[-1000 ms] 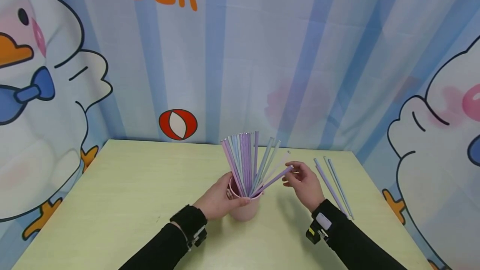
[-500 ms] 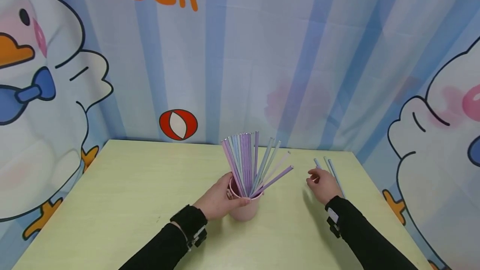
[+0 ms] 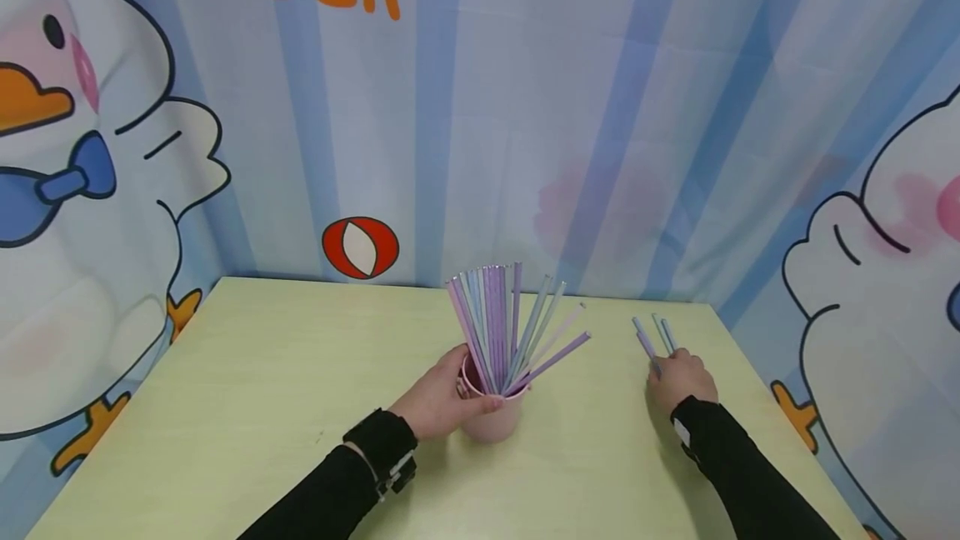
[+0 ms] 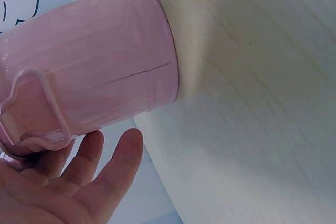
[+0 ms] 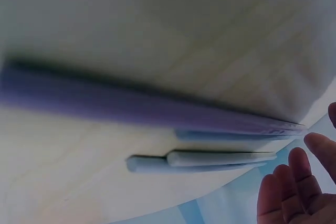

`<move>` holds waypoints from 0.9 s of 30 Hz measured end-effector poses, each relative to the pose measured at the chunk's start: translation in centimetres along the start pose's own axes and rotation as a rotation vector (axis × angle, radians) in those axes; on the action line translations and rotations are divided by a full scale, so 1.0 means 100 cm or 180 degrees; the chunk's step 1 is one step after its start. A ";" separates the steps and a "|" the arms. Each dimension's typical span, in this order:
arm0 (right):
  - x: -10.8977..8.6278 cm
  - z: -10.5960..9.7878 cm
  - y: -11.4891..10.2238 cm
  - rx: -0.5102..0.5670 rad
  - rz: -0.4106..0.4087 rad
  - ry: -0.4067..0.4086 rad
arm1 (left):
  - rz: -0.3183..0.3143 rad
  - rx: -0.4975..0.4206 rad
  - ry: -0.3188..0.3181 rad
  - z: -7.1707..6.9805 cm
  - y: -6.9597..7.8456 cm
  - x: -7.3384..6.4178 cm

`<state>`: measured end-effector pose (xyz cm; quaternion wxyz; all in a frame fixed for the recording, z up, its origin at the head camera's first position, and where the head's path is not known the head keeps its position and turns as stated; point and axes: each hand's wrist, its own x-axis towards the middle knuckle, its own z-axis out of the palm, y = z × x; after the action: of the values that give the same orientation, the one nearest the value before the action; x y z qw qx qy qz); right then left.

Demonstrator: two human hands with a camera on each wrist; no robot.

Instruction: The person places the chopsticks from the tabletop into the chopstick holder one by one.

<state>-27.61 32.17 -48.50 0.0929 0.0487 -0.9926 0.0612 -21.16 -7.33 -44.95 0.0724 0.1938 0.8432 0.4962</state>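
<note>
A pink cup stands upright on the table, filled with a fan of purple, blue and pale straws. My left hand grips it by the near left of the rim, thumb across the front. In the left wrist view its wire-like handle shows beside the fingers. Far to the right, my right hand is over several loose straws, hiding their near parts. The right wrist view has a purple straw and pale blue ones lying on the table, the fingers apart and holding nothing.
The pale yellow table ends at a far edge behind the cup. A striped blue curtain with printed ducks hangs at the back and sides.
My right hand has moved away from the straws in the cup, rightward and down to the loose straws on the table. The left hand and cup have stayed in place.
</note>
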 end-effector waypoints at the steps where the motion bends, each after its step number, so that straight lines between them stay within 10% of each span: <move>1: 0.000 0.001 0.000 -0.0011 0.0013 -0.0016 | -0.0007 0.0001 -0.0003 0.000 0.000 0.000; 27: 0.002 0.005 -0.009 0.0133 -0.0194 -0.0006 | 0.0025 0.0008 0.0001 0.000 0.001 0.001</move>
<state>-27.83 31.16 -48.84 0.0928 0.0809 -0.9892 0.0791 -21.23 -7.29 -44.84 0.0701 0.1971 0.8431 0.4954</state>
